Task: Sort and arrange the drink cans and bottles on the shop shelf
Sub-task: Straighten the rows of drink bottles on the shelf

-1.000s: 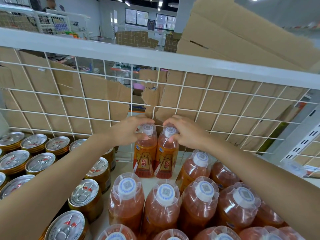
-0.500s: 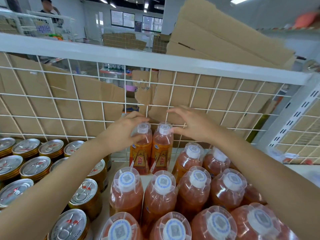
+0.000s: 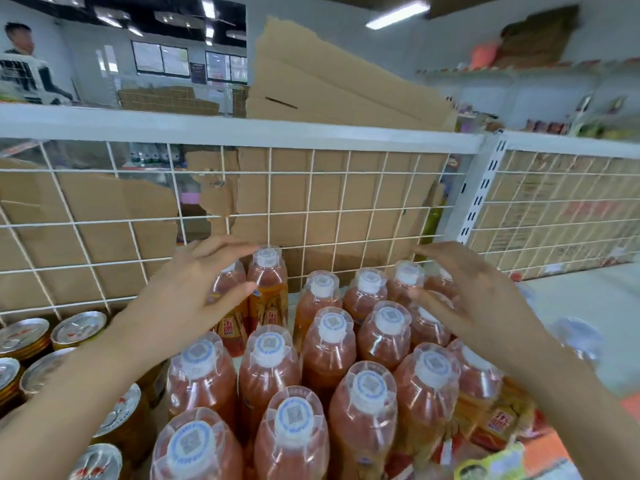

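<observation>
Several orange-red drink bottles (image 3: 330,341) with white caps stand packed on the white shelf. Two more bottles stand at the back against the wire grid: the right one (image 3: 268,289) is free, the left one (image 3: 230,317) is partly hidden by my left hand (image 3: 187,299). That hand arches loosely over it, fingers fairly straight, thumb against its shoulder. My right hand (image 3: 481,306) hovers with spread fingers over the back-right bottles (image 3: 405,282), holding nothing. Gold cans (image 3: 79,327) with silver tops fill the left of the shelf.
A white wire grid (image 3: 311,216) backed with cardboard closes the shelf's rear. A slotted white upright (image 3: 481,188) stands at the right, with bare white shelf (image 3: 571,292) beyond it. A person (image 3: 20,57) stands far off at the top left.
My right hand let go of the right back bottle and moved right, over the back-right group. My left hand's grip on the other bottle has loosened. The view has swung right.
</observation>
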